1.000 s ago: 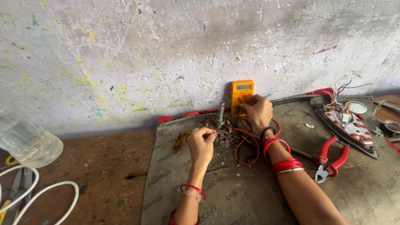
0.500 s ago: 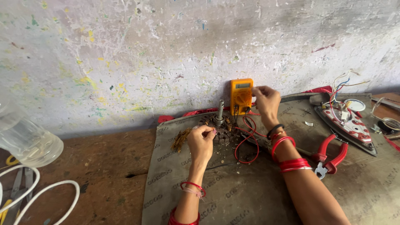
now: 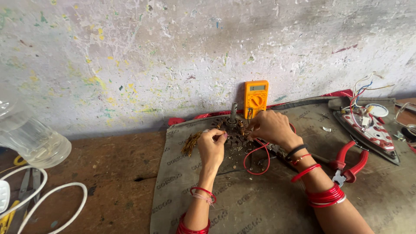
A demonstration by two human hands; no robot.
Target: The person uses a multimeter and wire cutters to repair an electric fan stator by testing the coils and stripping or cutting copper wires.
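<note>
A dark round motor part (image 3: 234,132) with copper windings and an upright shaft lies on a grey mat (image 3: 268,203) below an orange multimeter (image 3: 255,98) that leans on the wall. My left hand (image 3: 212,146) is pinched shut at the part's left edge, seemingly on a black probe whose lead (image 3: 229,171) trails under it. My right hand (image 3: 271,125) rests on the part's right side, fingers closed on what looks like the red probe. Its red lead (image 3: 255,162) loops out beneath the hand. The probe tips are hidden by my fingers.
Red-handled pliers (image 3: 350,164) lie right of my right forearm. An opened clothes iron base (image 3: 368,125) with loose wires sits at the far right. A clump of copper wire (image 3: 190,143) lies left of the part. A clear plastic jar (image 3: 30,141), white cable (image 3: 52,199) and scissors (image 3: 21,190) are at left.
My right hand was up at the multimeter's dial half a second ago and has come back down onto the motor part. My left hand stayed at the part's left edge.
</note>
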